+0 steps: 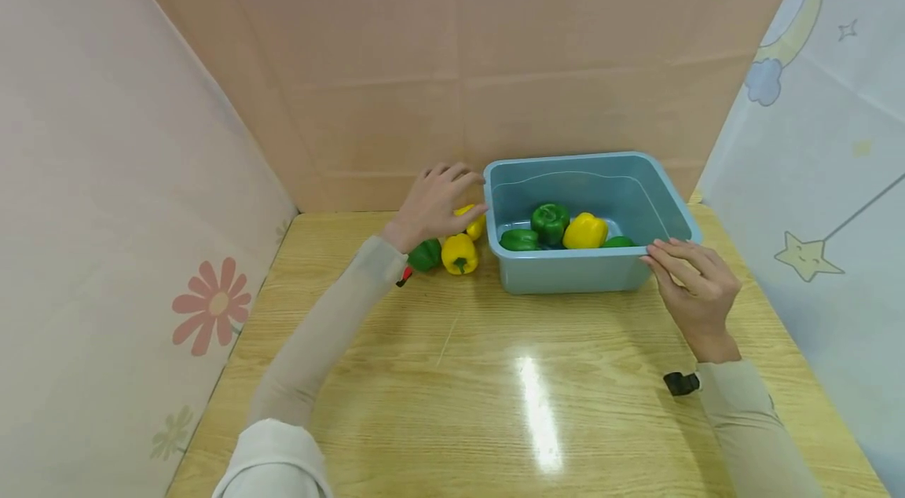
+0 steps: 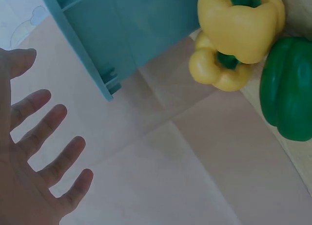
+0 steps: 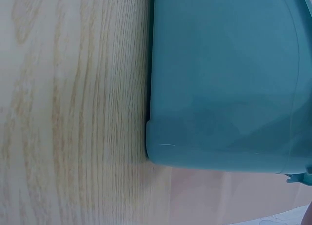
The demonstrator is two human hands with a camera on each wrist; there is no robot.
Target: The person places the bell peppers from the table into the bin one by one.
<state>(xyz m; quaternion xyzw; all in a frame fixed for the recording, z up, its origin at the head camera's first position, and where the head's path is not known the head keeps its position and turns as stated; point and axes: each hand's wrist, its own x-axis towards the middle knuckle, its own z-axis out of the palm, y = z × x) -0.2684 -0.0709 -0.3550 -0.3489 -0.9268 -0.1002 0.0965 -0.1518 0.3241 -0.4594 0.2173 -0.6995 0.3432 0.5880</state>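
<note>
A blue-grey plastic bin [image 1: 573, 269] stands at the back of the table. Inside it lie a yellow bell pepper [image 1: 585, 232] and green bell peppers [image 1: 550, 223], one partly hidden by the front rim. My right hand [image 1: 696, 286] holds the bin's front right corner, fingers on the rim and thumb below. Beside the bin's left rim, my left hand [image 1: 440, 199] hovers with spread fingers and holds nothing; the left wrist view shows these fingers [image 2: 51, 120] apart from the bin. Below it on the table are two yellow bell peppers [image 2: 239, 25] and a green one [image 2: 287, 88].
A small red and black object [image 1: 405, 276] lies left of the peppers, partly hidden by the left sleeve. A tan cloth wall [image 1: 459, 50] rises behind the bin. Patterned white panels [image 1: 813, 192] border the wooden table [image 1: 438, 404] on both sides.
</note>
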